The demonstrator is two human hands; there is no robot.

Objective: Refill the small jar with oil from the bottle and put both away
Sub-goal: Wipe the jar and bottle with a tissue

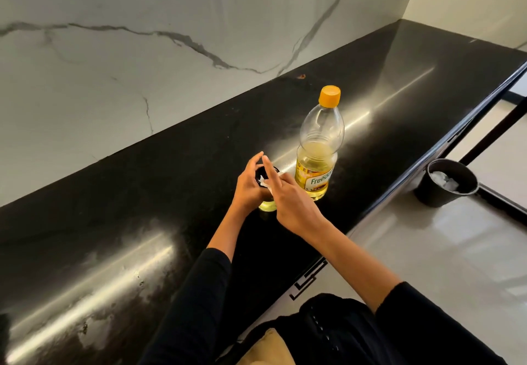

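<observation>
Black counter (142, 207), jar (267, 205) in left grip (248, 186)

Left grip (247, 185) holds small jar (268, 206) (black lid (260, 178) atop); capped bottle (317, 165) just beside.

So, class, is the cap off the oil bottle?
No, the orange cap sits closed on the upright oil bottle.

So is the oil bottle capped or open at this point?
Capped. The yellow cap sits on the neck of the oil bottle, which stands upright on the black counter, about half full.
</observation>
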